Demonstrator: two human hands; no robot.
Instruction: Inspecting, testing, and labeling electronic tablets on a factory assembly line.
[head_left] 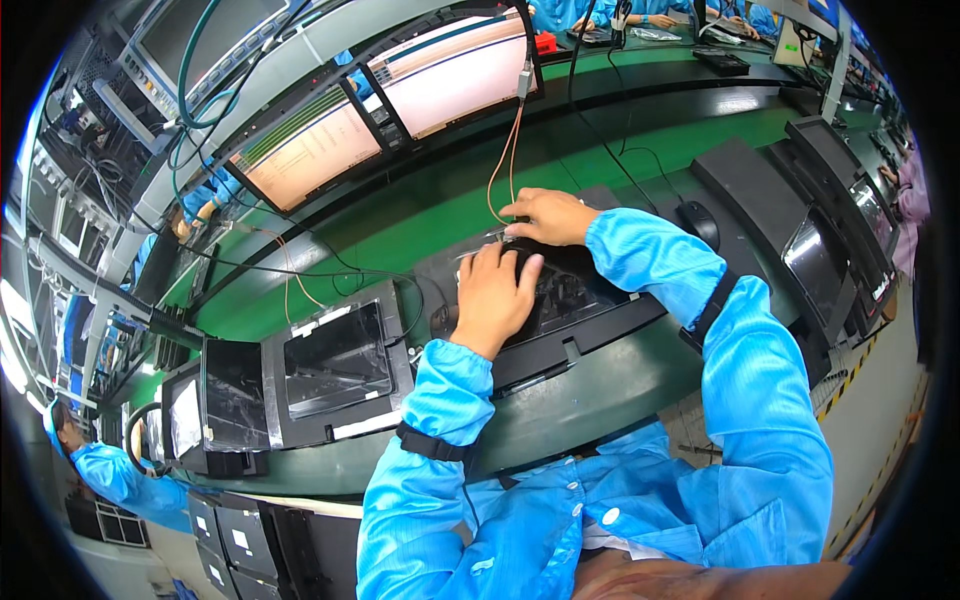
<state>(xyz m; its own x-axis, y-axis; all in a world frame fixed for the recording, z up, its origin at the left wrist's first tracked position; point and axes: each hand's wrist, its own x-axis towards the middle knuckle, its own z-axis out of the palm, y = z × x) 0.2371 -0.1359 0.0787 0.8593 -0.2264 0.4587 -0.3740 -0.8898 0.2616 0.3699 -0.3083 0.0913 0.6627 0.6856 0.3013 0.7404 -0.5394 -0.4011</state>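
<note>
In front of me a glossy black display panel (585,293) lies in a dark tray (600,335) on the green bench. My left hand (492,298) rests on the panel's left part, fingers stretched and a little apart. At the panel's far edge, my right hand (552,216) has its thumb and fingers closed at the end of a thin orange cable (491,190). That cable hangs from a small grey connector box (524,82) beside the monitors. The fingertips hide the exact joint between cable and panel. Black bands circle both my sleeves.
Two lit monitors (450,75) stand behind the bench. Another panel (338,358) in a tray lies left, with a black panel (235,390) beyond it. A mouse (698,222) and dark trays (765,215) are right. Black cables cross the green mat (400,240). People in blue work nearby.
</note>
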